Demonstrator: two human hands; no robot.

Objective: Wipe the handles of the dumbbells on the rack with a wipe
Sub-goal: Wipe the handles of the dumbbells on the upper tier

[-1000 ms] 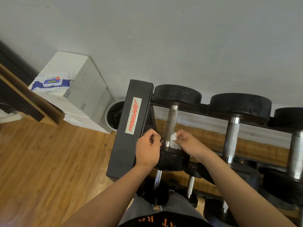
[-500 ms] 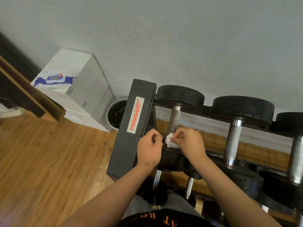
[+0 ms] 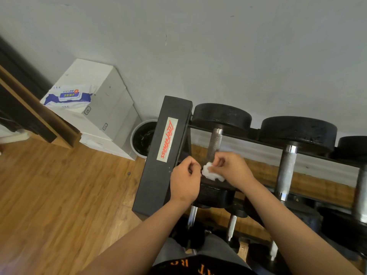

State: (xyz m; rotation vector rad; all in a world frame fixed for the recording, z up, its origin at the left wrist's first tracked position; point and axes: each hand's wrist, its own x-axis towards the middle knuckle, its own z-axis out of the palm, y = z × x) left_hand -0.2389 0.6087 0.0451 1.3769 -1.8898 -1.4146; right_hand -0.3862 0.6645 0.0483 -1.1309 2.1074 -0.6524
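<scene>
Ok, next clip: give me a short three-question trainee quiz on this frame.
1. True or false: the blue-and-white wipes pack lies on the stacked white cardboard boxes.
2. On the black rack, the crumpled white wipe is at which top-row dumbbell handle? A leftmost, B middle, C rightmost.
3. Which hand plainly pinches the wipe?
Key: 1 true; 2 A, the leftmost knurled steel handle; 3 the right hand.

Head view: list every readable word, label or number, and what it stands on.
"Life Fitness": red script on the sticker on the rack end.
Wipes pack: print too blurred to read.
Box stickers: too small to read.
Shirt: orange letters cut off, unreadable.
</scene>
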